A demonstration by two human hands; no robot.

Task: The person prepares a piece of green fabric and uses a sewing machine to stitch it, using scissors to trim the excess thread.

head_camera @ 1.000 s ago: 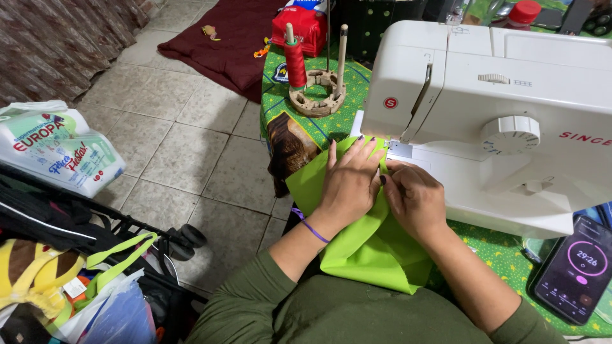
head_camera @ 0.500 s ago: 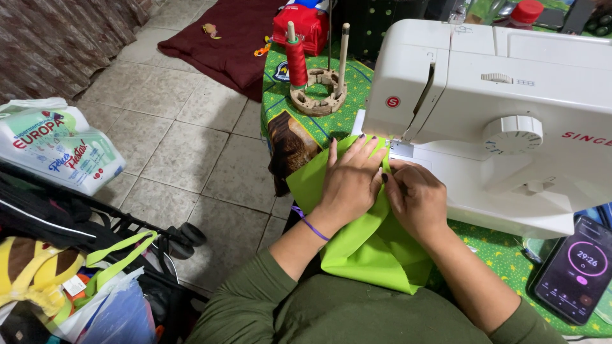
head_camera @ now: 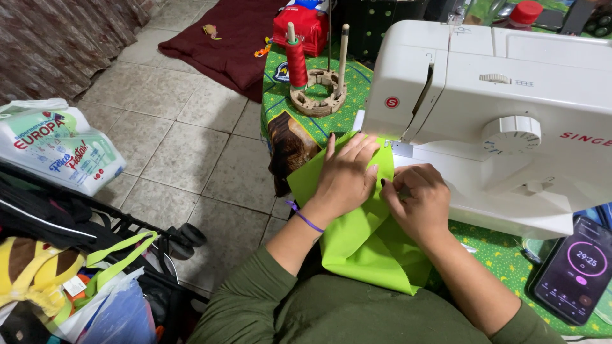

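Left hand (head_camera: 347, 175) lies flat and open on the green fabric (head_camera: 363, 245) before the sewing machine (head_camera: 484, 108), right hand (head_camera: 417, 200) curled pinching its edge; feeding it evenly probably needs light pressure.

The white sewing machine (head_camera: 497, 121) is walling off the right hand (head_camera: 417, 200) ahead and rightward. The wooden spool stand (head_camera: 322, 95) is blocking the left hand (head_camera: 344, 175) forward; leftward, the table edge is leaving passage.

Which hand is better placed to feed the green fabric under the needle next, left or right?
Likely the left hand: it lies flat, fingers spread, on the green fabric right beside the sewing machine head. The right hand is curled, pinching the fabric edge nearer the person, better for steering.
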